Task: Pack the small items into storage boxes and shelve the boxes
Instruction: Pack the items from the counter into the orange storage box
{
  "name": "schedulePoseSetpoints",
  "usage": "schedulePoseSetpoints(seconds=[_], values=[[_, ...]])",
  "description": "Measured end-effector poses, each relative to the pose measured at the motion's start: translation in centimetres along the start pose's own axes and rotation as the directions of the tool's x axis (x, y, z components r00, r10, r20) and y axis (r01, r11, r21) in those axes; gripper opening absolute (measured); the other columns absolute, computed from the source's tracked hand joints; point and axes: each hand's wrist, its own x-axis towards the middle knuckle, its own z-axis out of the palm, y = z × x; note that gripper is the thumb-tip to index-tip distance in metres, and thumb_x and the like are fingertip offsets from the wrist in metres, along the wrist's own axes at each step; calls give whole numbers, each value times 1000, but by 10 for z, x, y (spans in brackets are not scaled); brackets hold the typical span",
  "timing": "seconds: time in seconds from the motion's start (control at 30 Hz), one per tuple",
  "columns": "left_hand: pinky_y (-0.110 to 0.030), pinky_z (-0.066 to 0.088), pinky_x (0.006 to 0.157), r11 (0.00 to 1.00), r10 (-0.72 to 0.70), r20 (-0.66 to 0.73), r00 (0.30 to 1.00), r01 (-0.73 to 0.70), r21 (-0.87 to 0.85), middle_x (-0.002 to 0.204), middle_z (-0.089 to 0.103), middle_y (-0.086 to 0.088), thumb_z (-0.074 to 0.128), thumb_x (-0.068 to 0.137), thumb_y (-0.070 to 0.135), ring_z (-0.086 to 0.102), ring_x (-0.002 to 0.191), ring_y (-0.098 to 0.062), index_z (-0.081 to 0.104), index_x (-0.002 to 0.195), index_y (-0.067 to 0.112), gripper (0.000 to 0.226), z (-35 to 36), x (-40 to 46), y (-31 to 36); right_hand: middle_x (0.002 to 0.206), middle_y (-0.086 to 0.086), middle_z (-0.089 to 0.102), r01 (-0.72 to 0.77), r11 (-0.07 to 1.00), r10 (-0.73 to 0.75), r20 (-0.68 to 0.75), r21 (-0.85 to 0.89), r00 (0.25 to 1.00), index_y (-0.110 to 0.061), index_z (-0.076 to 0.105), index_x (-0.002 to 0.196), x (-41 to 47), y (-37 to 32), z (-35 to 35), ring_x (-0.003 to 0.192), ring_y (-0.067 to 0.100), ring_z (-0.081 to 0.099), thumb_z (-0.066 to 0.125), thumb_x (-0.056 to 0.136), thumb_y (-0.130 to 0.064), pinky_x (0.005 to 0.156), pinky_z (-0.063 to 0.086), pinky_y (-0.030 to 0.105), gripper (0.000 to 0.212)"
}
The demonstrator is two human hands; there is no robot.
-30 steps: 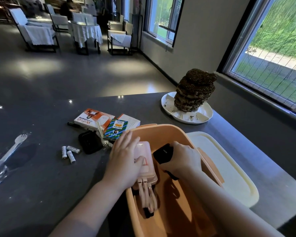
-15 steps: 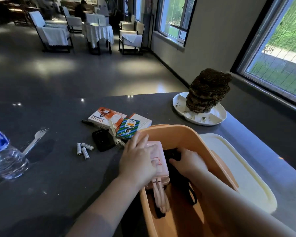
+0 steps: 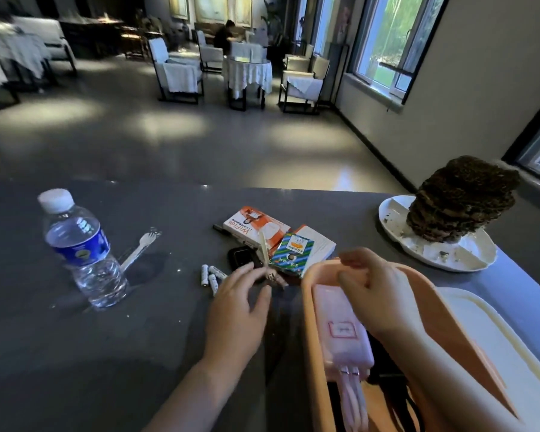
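Sitting inside the peach storage box point(image 3: 309, 310) right now is the pink power bank point(image 3: 340, 328), lying flat against the box's left wall. Its long axis runs away from the camera toward the far end of the box, and the end with the short pink cables point(image 3: 353, 397) points back toward the person. There's something black point(image 3: 384, 360) tucked just to its right, can't really tell what it is.

Right hand point(image 3: 371, 288) is over the far end of the box, just past the power bank's far end, fingers loosely curled and holding nothing as far as I can see. Can't tell whether it touches the rim or just hangs above it. Left hand point(image 3: 237, 310) is outside the box, on the left, above the dark table point(image 3: 75, 353), fingers spread and empty, fingertips close to the three small batteries point(image 3: 211, 274) and a black flat case point(image 3: 242, 257).

Rest of the loose stuff is well apart from the power bank, beyond the left hand: an orange and white wifi box point(image 3: 256, 227), a green and blue packet point(image 3: 292, 252) leaning on a white box point(image 3: 317, 241), and a thin pale stick point(image 3: 264, 247) lying across them.

Water bottle point(image 3: 81, 247) stands upright far left with a plastic fork point(image 3: 139, 249) beside it. The box's white lid point(image 3: 493, 341) lies flat to its right, and a white dish point(image 3: 434, 251) with a dark lumpy stack point(image 3: 459, 198) sits at the far right.
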Motion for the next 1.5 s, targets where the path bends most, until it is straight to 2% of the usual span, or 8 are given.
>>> schedulePoseSetpoints(seconds=[0.13,0.27,0.53,0.77,1.0,1.23,1.4,1.5], values=[[-32,35,105,960,-171,17,985,163,226,127,57,1,70,79,19,47,122,-19,63,117,21,38,-27,23,-44,115,-6,66,65,996,-61,69,-68,996,-25,61,118,33,-24,29,103,13,59,63,87,-29,84,48,29,32],[-35,39,100,908,-267,50,962,234,348,128,55,2,76,71,28,48,118,-23,58,122,24,54,-35,43,-72,127,2,59,79,930,27,281,-358,959,-25,46,131,79,-37,64,111,22,56,60,87,-47,91,49,39,52],[-34,29,105,822,-304,195,932,154,548,148,33,8,72,62,64,30,134,-19,36,141,30,93,-15,63,-104,124,3,55,-8,815,272,370,-580,888,-22,36,138,128,-33,108,109,23,58,57,67,-78,88,52,39,93],[-33,36,99,837,-264,103,959,174,519,130,48,7,69,67,62,41,122,-19,50,127,25,73,-3,72,-112,139,11,38,-89,823,365,401,-561,840,-14,22,147,141,-28,126,123,25,47,59,64,-82,97,48,37,114],[-32,38,92,848,-214,48,976,162,505,113,54,5,70,71,54,47,109,-20,61,115,25,53,1,72,-117,140,13,34,-152,860,356,360,-487,862,-13,22,147,144,-27,128,123,28,46,70,73,-61,91,49,36,100],[-39,38,90,892,-164,-1,987,148,426,113,59,-7,75,72,44,50,108,-29,62,114,19,50,-14,75,-90,123,-1,40,-41,999,40,85,19,996,-28,41,131,116,-35,22,103,19,50,74,66,-46,81,42,32,74],[-29,34,86,980,-31,-80,996,46,192,106,55,1,78,71,38,48,107,-24,62,114,20,50,-16,65,-26,125,-2,46,-151,980,141,84,131,986,-31,48,128,33,15,-65,109,21,54,79,66,-28,92,48,39,69],[-26,34,90,999,49,-44,998,-49,1,107,52,9,78,71,36,47,110,-16,62,116,21,50,-4,47,20,116,-4,52,-174,982,187,209,-77,960,-35,51,125,-11,41,-71,92,7,52,82,65,-29,78,39,5,67]])
